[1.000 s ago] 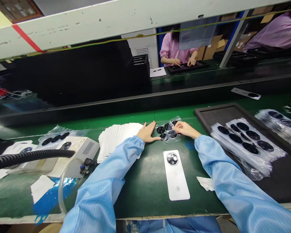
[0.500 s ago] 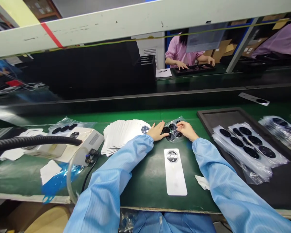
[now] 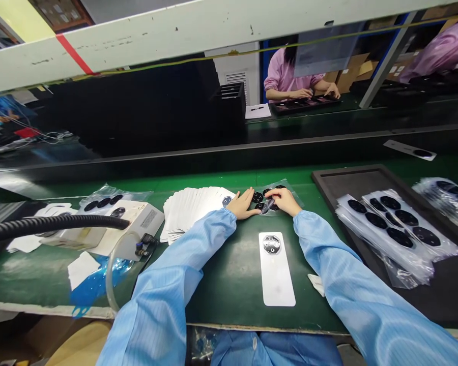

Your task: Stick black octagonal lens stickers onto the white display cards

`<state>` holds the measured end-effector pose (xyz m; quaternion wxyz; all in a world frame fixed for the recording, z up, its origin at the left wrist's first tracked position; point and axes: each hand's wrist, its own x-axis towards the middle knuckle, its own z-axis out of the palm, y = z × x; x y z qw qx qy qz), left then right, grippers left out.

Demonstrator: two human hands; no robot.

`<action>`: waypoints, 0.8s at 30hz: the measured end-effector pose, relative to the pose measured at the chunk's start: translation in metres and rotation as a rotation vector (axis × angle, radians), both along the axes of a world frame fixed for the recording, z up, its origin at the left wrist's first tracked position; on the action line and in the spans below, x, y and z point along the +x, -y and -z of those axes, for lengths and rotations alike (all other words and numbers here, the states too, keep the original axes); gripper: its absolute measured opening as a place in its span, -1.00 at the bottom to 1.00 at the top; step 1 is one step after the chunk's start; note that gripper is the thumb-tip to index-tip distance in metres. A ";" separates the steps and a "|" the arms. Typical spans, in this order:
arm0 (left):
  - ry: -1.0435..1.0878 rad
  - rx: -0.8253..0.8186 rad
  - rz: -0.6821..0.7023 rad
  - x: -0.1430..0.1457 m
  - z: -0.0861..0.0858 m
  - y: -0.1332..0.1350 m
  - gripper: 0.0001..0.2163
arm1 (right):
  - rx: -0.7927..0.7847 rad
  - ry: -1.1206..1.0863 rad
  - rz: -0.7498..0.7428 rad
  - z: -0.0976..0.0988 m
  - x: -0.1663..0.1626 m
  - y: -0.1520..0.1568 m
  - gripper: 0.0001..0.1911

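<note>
Your glossy green tabletop (image 3: 229,274) is brightly lit, your clear plastic sheet of black discs (image 3: 265,203) glints, and edges look stretched.

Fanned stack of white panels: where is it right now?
In the head view, the fanned stack of white panels lies left of centre on the green work surface, between the white box and the left hand.
</note>
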<state>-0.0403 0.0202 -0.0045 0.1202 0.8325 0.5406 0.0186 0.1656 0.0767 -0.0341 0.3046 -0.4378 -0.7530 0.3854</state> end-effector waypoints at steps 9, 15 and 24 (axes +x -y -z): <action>-0.029 -0.106 0.034 -0.008 -0.001 -0.006 0.05 | 0.063 0.242 -0.012 -0.020 0.051 0.012 -0.77; -0.107 -0.200 0.041 -0.018 -0.016 -0.026 -0.17 | 0.092 0.434 0.180 -0.022 0.079 0.012 -0.76; -0.252 -0.299 -0.037 -0.016 -0.029 -0.048 -0.35 | 0.135 0.638 0.504 -0.031 0.093 0.023 -0.75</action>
